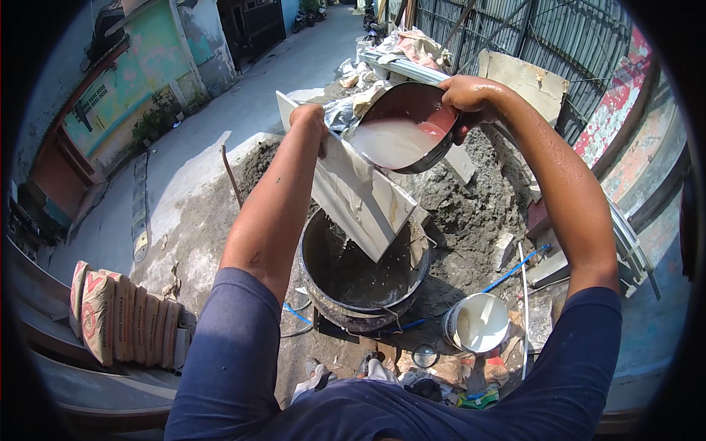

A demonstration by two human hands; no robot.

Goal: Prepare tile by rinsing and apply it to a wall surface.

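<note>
My left hand (312,122) is closed on the upper edge of a large pale tile (360,192), which slants down with its lower corner over a big round tub (307,273). The tile's face is wet and streaked. Above its right edge, my right hand (471,104) grips the rim of a basin (434,156), dark outside and reddish inside. Tilted toward the tile, the basin holds cloudy whitish water (393,142). Grey, wet-looking material (353,273) lies in the tub. The fingers of both hands are partly hidden.
A white bucket (450,327) stands right of the tub, near a blue hose (515,270). Behind is a mound of grey sand (478,202) with rubble. Several paper sacks (99,316) stand at the left. A metal fence (559,44) rises at the back right.
</note>
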